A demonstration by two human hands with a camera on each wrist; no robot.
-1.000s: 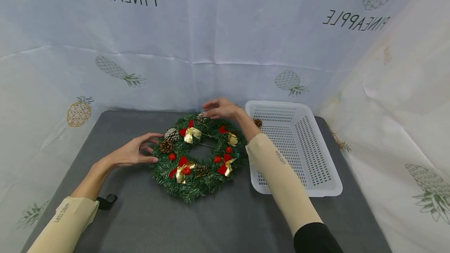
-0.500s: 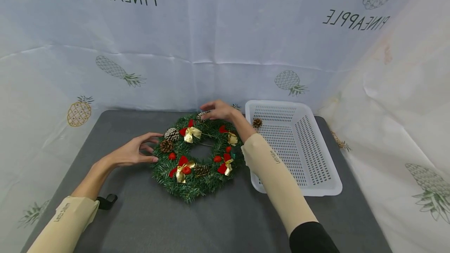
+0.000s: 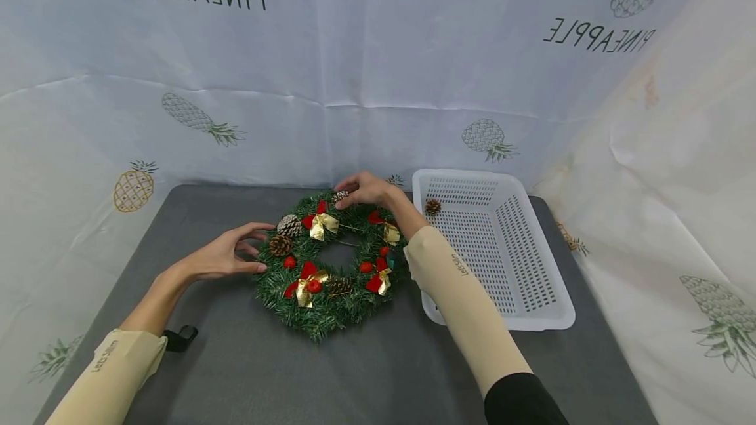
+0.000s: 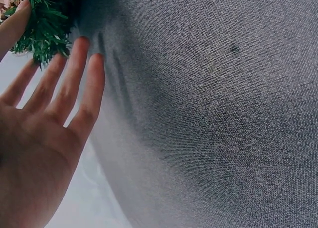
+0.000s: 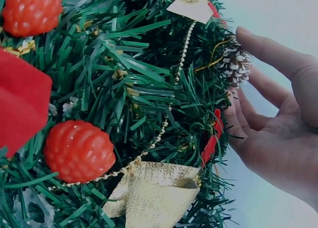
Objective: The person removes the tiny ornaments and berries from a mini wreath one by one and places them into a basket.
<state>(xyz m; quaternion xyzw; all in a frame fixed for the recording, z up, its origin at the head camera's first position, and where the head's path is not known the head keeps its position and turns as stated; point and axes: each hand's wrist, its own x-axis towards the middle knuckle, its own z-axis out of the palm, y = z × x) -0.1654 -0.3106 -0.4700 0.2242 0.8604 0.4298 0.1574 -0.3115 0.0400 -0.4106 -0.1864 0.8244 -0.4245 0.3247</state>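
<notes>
A green wreath (image 3: 295, 317) lies on the dark grey table, dressed with pine cones, red berries and red-and-gold bows. At its left rim is my left hand (image 3: 221, 254), fingers extended and spread, with the fingertips right at the greenery. The left wrist view shows that palm facing the camera and nothing held in it. My right hand (image 3: 372, 190) reaches over the wreath's far side. Its thumb and fingers stand on either side of a white-tipped pine cone (image 5: 234, 64), pinching it at the wreath's edge. A gold bow (image 5: 159, 193) lies closer to the right wrist camera.
A white perforated basket (image 3: 520, 267) stands right of the wreath, with one brown pine cone (image 3: 433, 206) inside. The right forearm passes over the basket's near left part. A black strap (image 3: 180, 338) lies by the left sleeve. A pineapple-print cloth (image 3: 378, 64) hangs behind the table.
My right hand has shifted slightly left and lowered, its thumb and fingers closing about the pine cone at the wreath's far edge. The left hand has stayed put.
</notes>
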